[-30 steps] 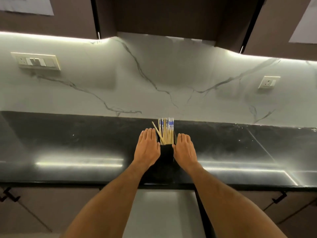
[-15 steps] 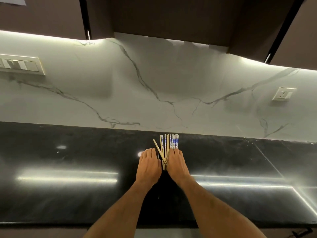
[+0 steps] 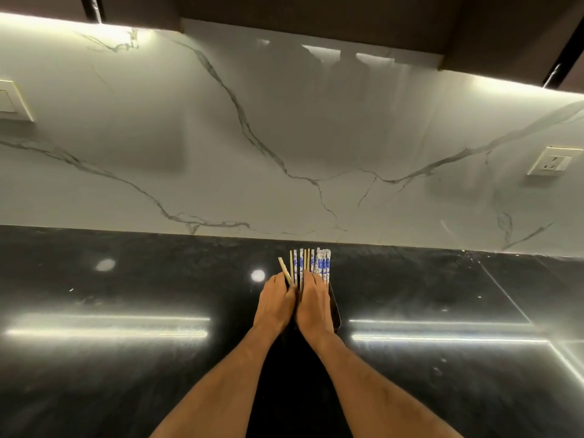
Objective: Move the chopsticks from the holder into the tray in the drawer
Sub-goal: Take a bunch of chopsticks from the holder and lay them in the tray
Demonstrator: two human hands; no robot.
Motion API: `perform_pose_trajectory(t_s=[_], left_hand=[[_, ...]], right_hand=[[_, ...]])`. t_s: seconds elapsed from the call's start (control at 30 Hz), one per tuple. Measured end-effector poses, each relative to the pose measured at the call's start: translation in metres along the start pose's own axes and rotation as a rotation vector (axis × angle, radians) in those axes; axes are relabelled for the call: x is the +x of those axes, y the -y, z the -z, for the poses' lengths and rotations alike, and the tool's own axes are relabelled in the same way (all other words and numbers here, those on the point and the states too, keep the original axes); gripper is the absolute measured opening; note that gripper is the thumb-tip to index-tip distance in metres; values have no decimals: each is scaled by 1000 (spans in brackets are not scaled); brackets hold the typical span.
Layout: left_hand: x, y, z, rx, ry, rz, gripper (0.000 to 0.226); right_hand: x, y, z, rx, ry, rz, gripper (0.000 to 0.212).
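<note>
Black counter | chopsticks upright in holder | both hands around them

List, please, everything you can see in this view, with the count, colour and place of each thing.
chopsticks: one bunch, exact count unclear, plain wood and blue-and-white patterned, standing in the holder, one plain stick leaning left
holder: one, black, on the counter, mostly hidden by the hands
counter: one, glossy black, across the lower half
backsplash: one, white marble with grey veins, behind the counter
wall socket: one, white, right on the backsplash
switch plate: one, white, left edge
left hand: at the bunch's left side
right hand: at the bunch's right side
</note>
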State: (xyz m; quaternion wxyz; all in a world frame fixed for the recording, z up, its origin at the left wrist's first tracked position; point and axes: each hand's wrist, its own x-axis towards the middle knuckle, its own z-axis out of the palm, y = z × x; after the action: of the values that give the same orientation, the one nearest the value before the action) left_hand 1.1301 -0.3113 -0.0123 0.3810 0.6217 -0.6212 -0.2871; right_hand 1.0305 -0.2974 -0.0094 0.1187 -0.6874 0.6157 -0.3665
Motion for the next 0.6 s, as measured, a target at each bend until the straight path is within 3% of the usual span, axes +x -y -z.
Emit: perform_pose_trajectory(t_s=[0.37,0.6], left_hand=[[6,6,-5,-52,4,9,24],[3,7,-6,50,-11,-70,16]], right_hand=[[23,-4,-4,158,265,-268,9],[29,-5,-3,323,361,-421,20]])
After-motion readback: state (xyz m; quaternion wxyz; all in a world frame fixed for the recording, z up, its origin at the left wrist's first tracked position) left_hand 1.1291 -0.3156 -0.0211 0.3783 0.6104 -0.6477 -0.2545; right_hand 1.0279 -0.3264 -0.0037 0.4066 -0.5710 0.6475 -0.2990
